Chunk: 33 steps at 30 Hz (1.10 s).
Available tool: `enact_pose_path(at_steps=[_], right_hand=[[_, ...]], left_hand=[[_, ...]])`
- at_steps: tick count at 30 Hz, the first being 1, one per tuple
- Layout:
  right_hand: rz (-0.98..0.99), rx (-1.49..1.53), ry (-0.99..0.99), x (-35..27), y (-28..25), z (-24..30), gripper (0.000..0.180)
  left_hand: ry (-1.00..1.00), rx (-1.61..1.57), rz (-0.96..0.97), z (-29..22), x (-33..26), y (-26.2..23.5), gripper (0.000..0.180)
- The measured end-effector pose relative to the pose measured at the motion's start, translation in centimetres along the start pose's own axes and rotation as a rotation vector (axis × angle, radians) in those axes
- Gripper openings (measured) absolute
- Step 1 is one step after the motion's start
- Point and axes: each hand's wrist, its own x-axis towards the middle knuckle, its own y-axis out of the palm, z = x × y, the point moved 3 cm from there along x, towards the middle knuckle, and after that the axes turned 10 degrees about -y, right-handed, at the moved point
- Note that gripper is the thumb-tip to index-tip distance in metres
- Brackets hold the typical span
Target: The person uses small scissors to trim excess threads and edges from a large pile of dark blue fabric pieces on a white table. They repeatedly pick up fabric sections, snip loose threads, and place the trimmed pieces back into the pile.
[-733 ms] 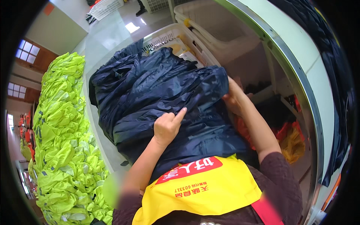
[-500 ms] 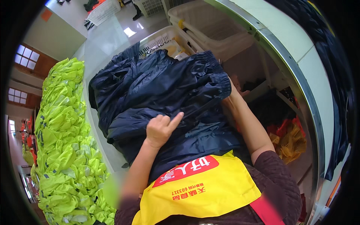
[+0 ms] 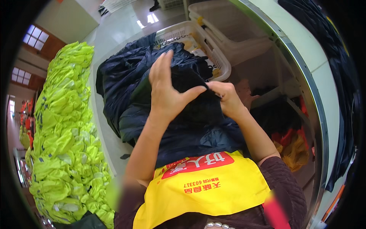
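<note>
A heap of dark navy, shiny garments (image 3: 126, 76) covers the work surface before me. My right hand (image 3: 228, 97) pinches the edge of the top garment (image 3: 198, 108) and holds it lifted, so its black inner side shows. My left hand (image 3: 166, 87) is over the same garment, thumb stretched toward my right hand and fingers spread upward. Nothing is held in the left; whether its palm touches the cloth is hard to tell.
A long pile of neon yellow garments (image 3: 65, 141) lies on the left. Behind the navy heap stands a white plastic basket (image 3: 223, 57) with packets in it. A metal-edged pale table (image 3: 318, 72) curves along the right, with dark cloth (image 3: 339, 76) on it. Orange cloth (image 3: 295, 152) sits lower right.
My left hand has moved up and opened from a pointing shape. My right hand has come from behind the elastic edge into view, turning the garment's edge back and showing its black inside.
</note>
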Motion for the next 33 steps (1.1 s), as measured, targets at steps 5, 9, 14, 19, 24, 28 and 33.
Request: enact_pose_path(at_steps=[5,9,14,19,24,28,33], right_hand=[[-0.198,0.291,0.263,-1.2,2.3,-2.3,0.026],[0.172,0.293,0.579,-1.1,1.0,-5.3,0.025],[-0.013,0.257,0.457,1.7,-0.7,-6.7,0.014],[0.118,0.013,0.297,4.7,-2.0,-5.4,0.014],[0.200,0.068,0.458,3.2,-3.4,-6.3,0.020],[0.123,0.598,0.445,0.3,0.1,-3.7,0.055],[-0.247,0.827,0.243,-1.4,1.8,2.8,0.066]], left_hand=[[-0.012,-0.347,0.255,4.1,-1.1,-2.7,0.028],[0.131,-0.422,0.150,3.5,-5.3,-5.6,0.028],[0.128,-0.343,0.347,3.1,-10.8,-5.0,0.030],[0.043,-0.445,0.373,2.2,-12.6,-1.9,0.031],[0.056,-0.300,0.066,3.0,-8.0,-3.2,0.034],[-0.209,-0.454,-0.304,5.2,-2.6,-2.2,0.012],[-0.256,-0.800,-0.162,3.3,6.4,5.4,0.012]])
